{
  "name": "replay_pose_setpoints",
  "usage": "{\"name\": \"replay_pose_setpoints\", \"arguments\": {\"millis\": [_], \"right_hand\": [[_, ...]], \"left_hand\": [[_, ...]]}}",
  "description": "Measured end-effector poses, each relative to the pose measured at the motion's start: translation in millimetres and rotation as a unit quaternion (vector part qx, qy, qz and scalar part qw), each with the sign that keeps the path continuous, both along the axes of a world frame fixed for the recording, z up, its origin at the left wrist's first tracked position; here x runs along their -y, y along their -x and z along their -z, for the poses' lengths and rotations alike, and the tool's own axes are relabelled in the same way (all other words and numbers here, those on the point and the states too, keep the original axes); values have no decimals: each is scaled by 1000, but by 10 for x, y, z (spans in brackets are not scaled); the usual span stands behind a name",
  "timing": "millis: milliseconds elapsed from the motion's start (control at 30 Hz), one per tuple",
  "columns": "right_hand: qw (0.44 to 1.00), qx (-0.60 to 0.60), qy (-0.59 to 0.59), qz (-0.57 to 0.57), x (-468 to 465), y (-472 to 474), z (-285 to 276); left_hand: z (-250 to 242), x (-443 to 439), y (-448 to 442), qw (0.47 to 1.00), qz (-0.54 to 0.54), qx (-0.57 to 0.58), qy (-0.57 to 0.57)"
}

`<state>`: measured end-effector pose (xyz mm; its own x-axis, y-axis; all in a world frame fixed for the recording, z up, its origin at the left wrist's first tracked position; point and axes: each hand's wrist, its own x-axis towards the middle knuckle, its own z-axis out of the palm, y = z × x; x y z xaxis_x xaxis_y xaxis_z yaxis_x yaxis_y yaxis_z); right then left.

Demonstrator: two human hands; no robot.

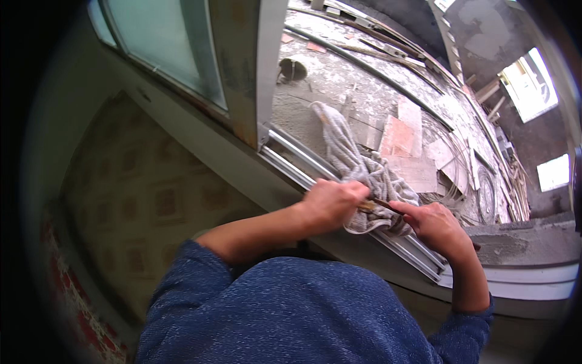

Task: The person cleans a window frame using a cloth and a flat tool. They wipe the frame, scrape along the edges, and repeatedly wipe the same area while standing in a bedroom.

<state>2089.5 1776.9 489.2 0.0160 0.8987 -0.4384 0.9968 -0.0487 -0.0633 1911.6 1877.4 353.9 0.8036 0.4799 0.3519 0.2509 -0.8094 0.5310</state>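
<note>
My right hand (434,223) grips a thin dark rod-like tool (384,203), the index finger stretched along it. The tool's near end shows past the wrist, and its other end runs into my left hand (334,202). That hand is closed around this end and slightly blurred. A small yellow-brown piece (366,205) shows beside the left fingers; what it is I cannot tell. Beneath and behind both hands, a crumpled whitish towel (359,168) lies draped over the metal sliding-window track (295,166) and onto the ledge outside.
A frosted glass pane (159,45) in its frame stands at the upper left. Outside lie broken boards and tiles (400,136), coiled wire (486,191), a long pipe (363,68) and a round container (293,68). A rough cement ledge (523,241) is at the right. Patterned floor (163,204) shows lower left.
</note>
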Motion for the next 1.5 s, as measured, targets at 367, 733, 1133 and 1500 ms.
{"name": "replay_pose_setpoints", "arguments": {"millis": [367, 733, 1133, 1500], "right_hand": [[990, 45, -111, 78, 484, -278, 146], [976, 168, -76, 113, 1220, -719, 266], [990, 115, -75, 24, 1171, -746, 229], [989, -58, -132, -38, -45, -35, 767]], "left_hand": [[-129, -486, 384, 994, -23, -64, -87], [-216, -420, 335, 991, -50, -107, -68], [-106, -593, 374, 993, -69, -36, -90], [-9, -613, 304, 995, -55, 37, -80]]}}
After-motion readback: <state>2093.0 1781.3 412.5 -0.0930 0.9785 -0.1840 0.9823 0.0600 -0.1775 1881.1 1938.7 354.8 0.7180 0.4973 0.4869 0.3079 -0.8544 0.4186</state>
